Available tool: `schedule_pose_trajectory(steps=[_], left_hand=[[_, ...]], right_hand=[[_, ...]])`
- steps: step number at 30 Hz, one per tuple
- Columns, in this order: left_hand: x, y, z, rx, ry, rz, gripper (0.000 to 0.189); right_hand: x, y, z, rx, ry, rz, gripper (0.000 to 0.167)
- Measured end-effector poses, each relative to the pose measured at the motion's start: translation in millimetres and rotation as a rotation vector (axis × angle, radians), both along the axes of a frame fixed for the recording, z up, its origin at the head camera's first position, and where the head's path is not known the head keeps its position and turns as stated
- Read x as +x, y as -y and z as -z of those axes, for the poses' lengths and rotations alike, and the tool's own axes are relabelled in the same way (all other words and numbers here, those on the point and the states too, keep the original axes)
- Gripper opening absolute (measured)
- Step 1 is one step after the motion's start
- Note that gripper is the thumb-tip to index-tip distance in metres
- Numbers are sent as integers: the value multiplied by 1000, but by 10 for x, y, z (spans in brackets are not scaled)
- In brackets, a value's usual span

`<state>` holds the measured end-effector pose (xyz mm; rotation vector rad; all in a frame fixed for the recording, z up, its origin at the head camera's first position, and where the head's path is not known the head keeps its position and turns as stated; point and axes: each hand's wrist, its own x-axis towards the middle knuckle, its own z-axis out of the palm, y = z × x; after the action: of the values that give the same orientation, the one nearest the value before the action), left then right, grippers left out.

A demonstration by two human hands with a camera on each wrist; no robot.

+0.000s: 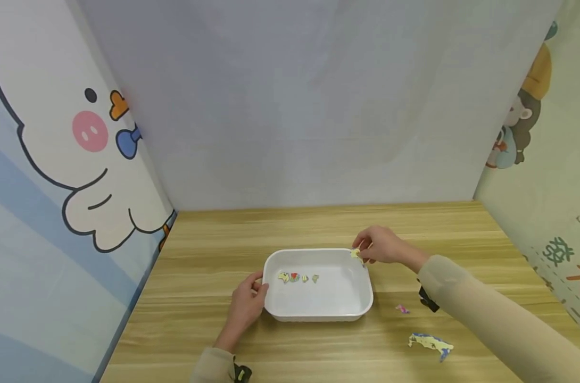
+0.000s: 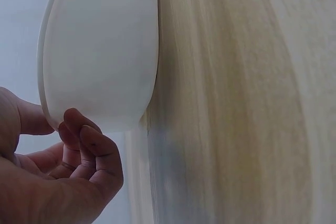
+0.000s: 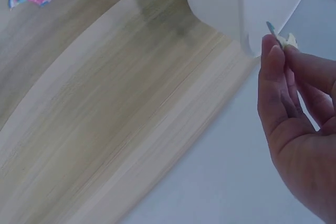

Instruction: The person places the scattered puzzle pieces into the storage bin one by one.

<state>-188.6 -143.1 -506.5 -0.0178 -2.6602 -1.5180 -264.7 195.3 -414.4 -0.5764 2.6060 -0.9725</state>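
A white rectangular plastic tray (image 1: 319,314) stands on the wooden table. My left hand (image 1: 247,303) grips its left rim, thumb on one side and curled fingers on the other, as the left wrist view shows. At the back right corner, my right hand (image 1: 378,244) pinches a small pale-yellow irregular flat piece (image 1: 356,254) between thumb and fingertips, just over the rim. Seen edge-on in the right wrist view, the pinched piece (image 3: 287,40) is thin. Inside the tray, a row of several small pieces lies toward the left, among them a red-and-green piece (image 1: 294,277).
Right of the tray, a small pink-and-purple piece (image 1: 402,309) lies on the table (image 1: 199,340). Nearer the front is a larger yellow piece with blue edges (image 1: 431,342), beside the right forearm. A pale curtain (image 1: 295,122) hangs behind the table, with printed cloths at both sides.
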Motion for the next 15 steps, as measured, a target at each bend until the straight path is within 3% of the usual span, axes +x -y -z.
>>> schedule_pose_trajectory(steps=[7,15], left_hand=[[2,5,-15,2,7,-3,32],[15,10,-19,6,18,-3,32]], right_hand=[[-27,184,27,-2,92,70,10],[-16,394,103,57,84,71,8]])
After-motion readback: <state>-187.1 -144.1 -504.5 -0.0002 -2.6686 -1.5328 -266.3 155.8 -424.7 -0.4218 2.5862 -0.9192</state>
